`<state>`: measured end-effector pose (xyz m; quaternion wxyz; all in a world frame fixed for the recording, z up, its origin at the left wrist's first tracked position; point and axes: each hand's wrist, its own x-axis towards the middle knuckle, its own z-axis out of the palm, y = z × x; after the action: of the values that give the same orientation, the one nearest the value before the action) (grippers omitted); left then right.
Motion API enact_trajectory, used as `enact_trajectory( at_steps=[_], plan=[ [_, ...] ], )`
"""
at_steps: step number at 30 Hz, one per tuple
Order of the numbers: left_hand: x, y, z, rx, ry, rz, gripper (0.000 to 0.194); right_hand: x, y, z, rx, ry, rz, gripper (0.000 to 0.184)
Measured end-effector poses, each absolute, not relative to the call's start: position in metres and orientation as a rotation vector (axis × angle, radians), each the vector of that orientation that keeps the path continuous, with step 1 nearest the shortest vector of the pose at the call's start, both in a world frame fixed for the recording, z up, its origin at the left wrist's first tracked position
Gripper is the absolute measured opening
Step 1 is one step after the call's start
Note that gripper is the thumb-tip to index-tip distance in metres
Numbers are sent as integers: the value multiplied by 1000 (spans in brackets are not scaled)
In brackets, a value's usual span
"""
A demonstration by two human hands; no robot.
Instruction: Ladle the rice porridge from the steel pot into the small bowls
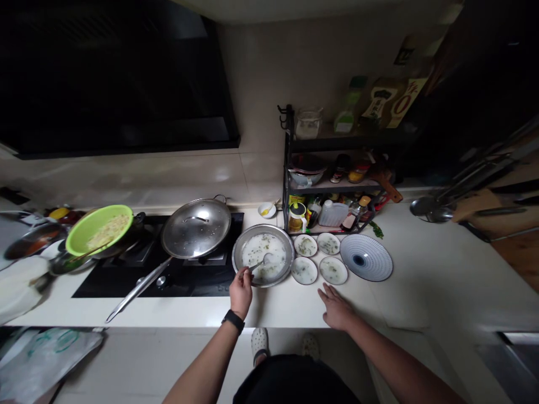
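1. Well, at the far left a plastic bag [53, 359] lies below the level of the bench [421, 269]
2. Above it, a green basin [76, 238] holds pale shreds [108, 230], and chopsticks [90, 252] lie at its near side
3. On the black stove [95, 283] stands a pan with a domed metal lid [185, 231]; its long handle [138, 289] slants toward the near edge of the bench
4. The left hand [241, 294], with a black band [233, 320] on the wrist, pinches a spoon [257, 263] between its fingers
5. The spoon reaches into a metal bowl [236, 265] at the right side of the stove; the bowl holds milky liquid [256, 247] with green bits
6. Behind the bowl, near the wall, sits a small dish [261, 207] with something yellow in it
7. Right of the bowl, four plates [344, 276] stand in two rows of two, each with liquid and green bits in it; a rack [287, 168] of jars and bottles stands behind them
8. The right hand [337, 311] is empty, its fingers slightly spread, just on the near side of the plates; whether they touch a plate, I cannot tell
9. A blue-and-white bowl [381, 268] stands just right of the plates, and utensils [438, 214] lie farther right
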<state>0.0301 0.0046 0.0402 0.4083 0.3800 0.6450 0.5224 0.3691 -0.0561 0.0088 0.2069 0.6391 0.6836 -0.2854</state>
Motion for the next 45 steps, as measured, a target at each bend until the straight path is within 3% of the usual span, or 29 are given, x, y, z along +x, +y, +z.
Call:
enact_trajectory(
  at_steps=[8,45],
  plan=[
    [25,17,36,519,1607,1428,24,370,-56,10,1784,1907,-819,98],
    [61,24,113,587,1458,1435,37,370,-57,4,1808,1918,-852,97]
  ],
)
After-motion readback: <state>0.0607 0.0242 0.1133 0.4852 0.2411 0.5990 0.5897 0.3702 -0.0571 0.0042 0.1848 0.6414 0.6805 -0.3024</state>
